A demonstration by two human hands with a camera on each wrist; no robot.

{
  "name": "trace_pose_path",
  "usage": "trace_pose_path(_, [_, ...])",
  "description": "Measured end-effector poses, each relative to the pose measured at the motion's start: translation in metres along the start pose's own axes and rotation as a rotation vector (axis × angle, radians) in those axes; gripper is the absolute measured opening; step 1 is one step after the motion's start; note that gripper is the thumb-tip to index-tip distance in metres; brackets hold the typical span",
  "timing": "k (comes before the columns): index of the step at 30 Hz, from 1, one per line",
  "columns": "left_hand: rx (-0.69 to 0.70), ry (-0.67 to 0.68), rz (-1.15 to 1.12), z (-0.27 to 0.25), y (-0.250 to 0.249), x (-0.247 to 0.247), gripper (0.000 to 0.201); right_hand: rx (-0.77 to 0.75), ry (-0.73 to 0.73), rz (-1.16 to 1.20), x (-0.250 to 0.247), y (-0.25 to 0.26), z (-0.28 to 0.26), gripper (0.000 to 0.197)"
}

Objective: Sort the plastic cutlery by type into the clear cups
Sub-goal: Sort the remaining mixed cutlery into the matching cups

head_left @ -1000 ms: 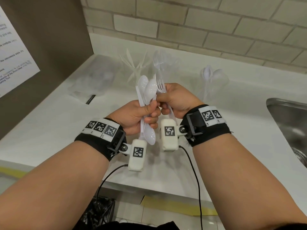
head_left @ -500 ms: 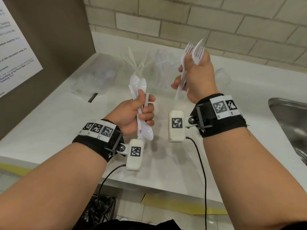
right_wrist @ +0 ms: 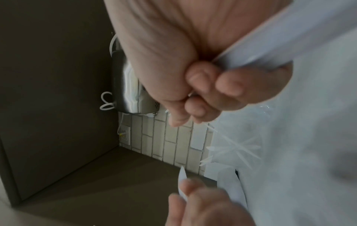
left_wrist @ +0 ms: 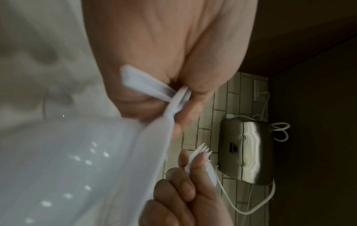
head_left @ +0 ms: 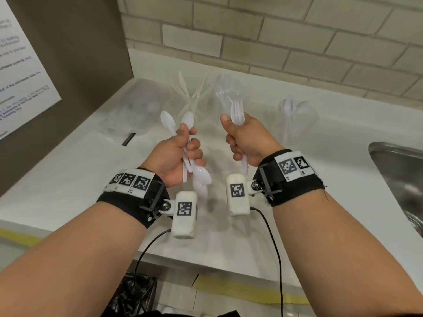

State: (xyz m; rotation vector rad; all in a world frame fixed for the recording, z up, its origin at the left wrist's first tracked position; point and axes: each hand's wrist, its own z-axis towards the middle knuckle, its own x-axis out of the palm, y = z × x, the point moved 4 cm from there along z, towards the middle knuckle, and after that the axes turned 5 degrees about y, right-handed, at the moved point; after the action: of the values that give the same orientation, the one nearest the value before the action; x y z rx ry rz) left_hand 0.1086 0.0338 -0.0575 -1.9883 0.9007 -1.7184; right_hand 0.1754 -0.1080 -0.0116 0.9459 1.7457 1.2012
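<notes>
Right hand [head_left: 246, 139] fists forks [head_left: 237, 109]; left hand [head_left: 177, 154] grips crossed spoons [head_left: 180, 124]. Loose spoons could slip reaching twelve o'clock cups.

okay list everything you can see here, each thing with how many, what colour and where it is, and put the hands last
Spoons: a bunch, exact count unclear, white, in the left hand's grip.
Forks: a few, white, in the right hand's grip, tines up.
Knife cup: one, clear, back of the counter on the left, holds white knives.
Fork cup: one, clear, back centre, holds clear forks.
Spoon cup: one, clear, back right, holds white spoons.
Plastic bag: one, clear, far left of the counter.
Counter: one, white.
Sink: one, steel, right edge.
Printed sheet: one, white, on the brown left wall.
Left hand: grips the spoons.
Right hand: grips the forks.
</notes>
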Motion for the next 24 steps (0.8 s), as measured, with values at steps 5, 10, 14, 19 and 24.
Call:
trace_pose_path(5, [-0.003,-0.089,0.123,-0.001,-0.005,-0.01,0.027,-0.089,-0.298,0.194,-0.04,0.025,0.054,0.004])
trace_pose_path(10, [0.021,-0.117,0.153,-0.002,-0.017,-0.018,0.028,-0.393,-0.454,0.247,-0.053,0.065,0.106,0.009])
trace_pose_path(14, [0.037,-0.156,0.191,0.003,-0.021,-0.023,0.029,-0.453,-0.42,0.181,-0.044,0.062,0.149,0.011])
trace_pose_path(19, [0.06,-0.195,0.188,0.005,-0.03,-0.031,0.029,-0.305,-0.403,-0.043,-0.038,0.036,0.186,0.012])
trace_pose_path(24, [0.073,-0.204,0.174,0.01,-0.034,-0.033,0.03,-0.16,-0.404,-0.049,-0.043,0.037,0.193,0.043])
